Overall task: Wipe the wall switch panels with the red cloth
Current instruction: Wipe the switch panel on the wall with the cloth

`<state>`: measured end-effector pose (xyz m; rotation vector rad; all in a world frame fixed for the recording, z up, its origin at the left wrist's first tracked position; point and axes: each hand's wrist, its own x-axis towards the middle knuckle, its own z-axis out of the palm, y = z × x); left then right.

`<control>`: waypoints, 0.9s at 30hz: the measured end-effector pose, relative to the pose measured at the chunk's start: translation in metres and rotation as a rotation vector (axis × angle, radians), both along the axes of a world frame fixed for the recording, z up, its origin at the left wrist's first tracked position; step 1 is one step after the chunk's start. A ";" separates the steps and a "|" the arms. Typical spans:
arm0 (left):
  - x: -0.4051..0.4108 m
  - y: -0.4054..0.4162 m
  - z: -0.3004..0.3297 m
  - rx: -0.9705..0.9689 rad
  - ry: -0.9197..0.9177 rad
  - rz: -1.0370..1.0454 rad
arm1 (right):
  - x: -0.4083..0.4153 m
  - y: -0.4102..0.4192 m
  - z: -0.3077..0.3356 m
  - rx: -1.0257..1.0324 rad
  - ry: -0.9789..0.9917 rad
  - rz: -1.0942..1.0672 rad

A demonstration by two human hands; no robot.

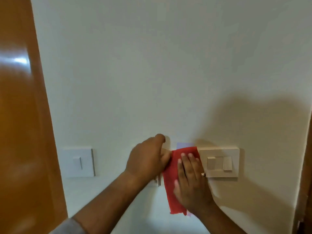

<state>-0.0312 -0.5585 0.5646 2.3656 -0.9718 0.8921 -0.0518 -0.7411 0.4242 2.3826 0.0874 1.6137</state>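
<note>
The red cloth (pixel 175 168) lies flat against the white wall, between two switch panels. My right hand (pixel 190 181) presses on it with flat fingers, a ring on one finger. My left hand (pixel 148 159) grips the cloth's upper left edge. Most of a middle switch panel (pixel 157 181) is hidden behind my left hand; only its lower corner shows. A white single-switch panel (pixel 78 162) sits to the left. A cream panel with two switches (pixel 219 162) sits just right of the cloth, its left edge touching the cloth.
An orange-brown wooden door (pixel 22 115) fills the left side. A wall corner and a dark wooden edge (pixel 306 166) run down the far right. My shadow falls on the wall at right.
</note>
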 end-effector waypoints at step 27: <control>0.102 -0.032 0.065 0.103 -0.966 0.154 | 0.031 -0.048 0.056 -0.745 0.109 0.147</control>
